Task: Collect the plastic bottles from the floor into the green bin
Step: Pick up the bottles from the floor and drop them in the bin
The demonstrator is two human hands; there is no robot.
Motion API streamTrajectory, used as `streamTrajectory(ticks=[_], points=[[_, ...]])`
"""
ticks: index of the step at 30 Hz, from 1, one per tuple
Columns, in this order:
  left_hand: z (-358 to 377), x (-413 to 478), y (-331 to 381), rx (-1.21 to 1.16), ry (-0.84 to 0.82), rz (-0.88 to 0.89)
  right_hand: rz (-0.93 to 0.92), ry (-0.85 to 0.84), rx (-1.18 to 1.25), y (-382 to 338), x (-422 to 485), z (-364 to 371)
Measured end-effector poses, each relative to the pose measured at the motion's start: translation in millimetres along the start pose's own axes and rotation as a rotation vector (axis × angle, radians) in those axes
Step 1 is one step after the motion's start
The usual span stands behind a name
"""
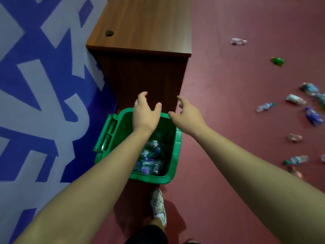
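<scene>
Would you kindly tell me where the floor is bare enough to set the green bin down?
The red floor between the green bin and the scattered bottles is bare, as is the desk top. The right edge is crowded with bottles.

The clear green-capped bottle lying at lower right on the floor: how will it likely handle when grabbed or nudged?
The bottle looks see-through and empty, so probably light for its size. It lies on its side on the smooth red floor, so a nudge would likely roll it. Its thin plastic probably dents under a firm grip.
</scene>
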State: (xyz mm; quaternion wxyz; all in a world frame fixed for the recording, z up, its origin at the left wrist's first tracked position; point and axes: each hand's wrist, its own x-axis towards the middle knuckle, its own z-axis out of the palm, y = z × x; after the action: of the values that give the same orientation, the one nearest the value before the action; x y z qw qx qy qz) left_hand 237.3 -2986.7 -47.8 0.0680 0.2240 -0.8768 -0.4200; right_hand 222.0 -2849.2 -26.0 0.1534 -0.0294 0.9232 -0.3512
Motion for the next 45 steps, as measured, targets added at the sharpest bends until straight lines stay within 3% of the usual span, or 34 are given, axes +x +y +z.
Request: streamTrajectory(ticks=[9,18,26,37,45], points=[[95,-166,96,-0.048,-0.222,0.265,0.087,0.287,0.137,120,-166,-104],[208,-471,176,-0.174,-0.522,0.514,0.294,0.651,0.139,298,-455,-200],[302,-680,230,-0.208,-0.752,0.672,0.517,0.830,0.193,437,-651,-257],[470,-886,297,-0.170,-0.942,0.646,0.694,0.822,0.175,638,-786,-350],[541,-945,337,-0.163,-0.768,0.510,0.556,0.672,0.143,742,-797,-420]])
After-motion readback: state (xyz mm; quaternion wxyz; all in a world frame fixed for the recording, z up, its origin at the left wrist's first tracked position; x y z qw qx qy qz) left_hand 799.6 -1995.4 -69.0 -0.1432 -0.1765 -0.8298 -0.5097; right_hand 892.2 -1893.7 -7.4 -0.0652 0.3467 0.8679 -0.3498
